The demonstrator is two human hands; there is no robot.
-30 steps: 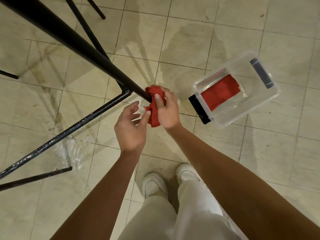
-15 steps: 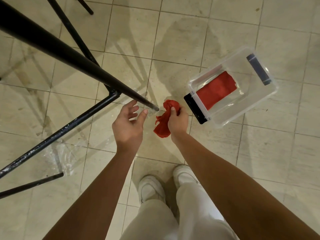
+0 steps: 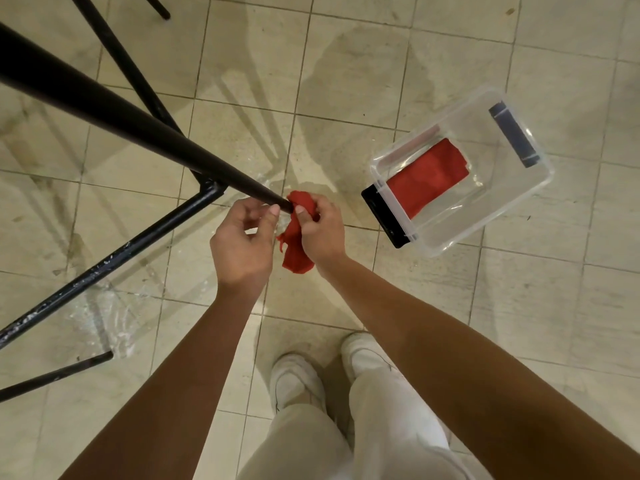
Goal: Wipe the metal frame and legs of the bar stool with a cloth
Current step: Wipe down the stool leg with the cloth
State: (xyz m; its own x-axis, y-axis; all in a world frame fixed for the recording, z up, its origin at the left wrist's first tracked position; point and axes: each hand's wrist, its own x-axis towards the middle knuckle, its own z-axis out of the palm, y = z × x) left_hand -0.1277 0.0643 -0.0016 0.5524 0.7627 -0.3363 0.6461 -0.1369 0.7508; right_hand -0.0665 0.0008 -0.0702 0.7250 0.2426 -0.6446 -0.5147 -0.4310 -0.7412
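The right hand (image 3: 320, 232) pinches the red cloth (image 3: 295, 258) at the leg (image 3: 138, 128) tip, centre of frame. The left hand (image 3: 242, 244) curls beside it; its grip I cannot tell.

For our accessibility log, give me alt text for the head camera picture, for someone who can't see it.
Seen from above, a person's right hand grips a red cloth at the tip of a black stool leg, the left hand curled beside it. On the tiled floor to the right, a clear tub holds a second red cloth.
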